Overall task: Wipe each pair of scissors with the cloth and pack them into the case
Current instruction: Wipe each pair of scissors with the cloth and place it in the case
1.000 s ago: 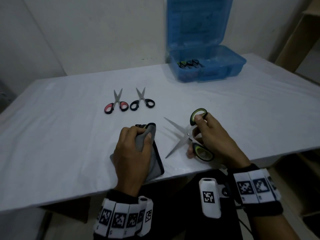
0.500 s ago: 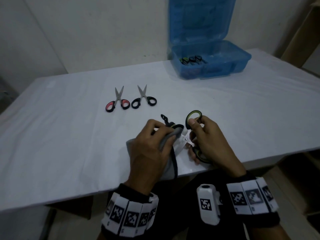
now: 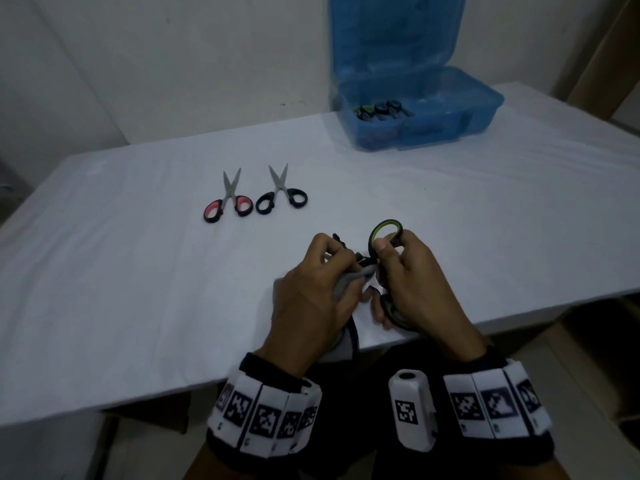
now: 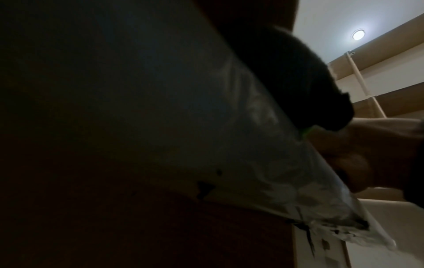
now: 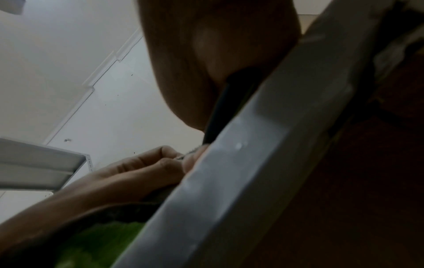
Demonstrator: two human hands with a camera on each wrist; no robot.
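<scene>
Head view: the right hand (image 3: 412,282) grips the green-and-black-handled steel scissors (image 3: 382,237) by their loops at the white table (image 3: 138,289) edge, steadying the blades (hidden) for the left hand (image 3: 311,299), clamped on the grey cloth (image 3: 349,282). Wrist views: too dark.

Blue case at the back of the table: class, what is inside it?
Inside the open blue case, several dark scissor handles, one trimmed green, show at the left. Their blades and exact count are hidden by the tinted wall.

Head view looks down on table (image 3: 138,289); wrist views upward beneath its edge.
</scene>
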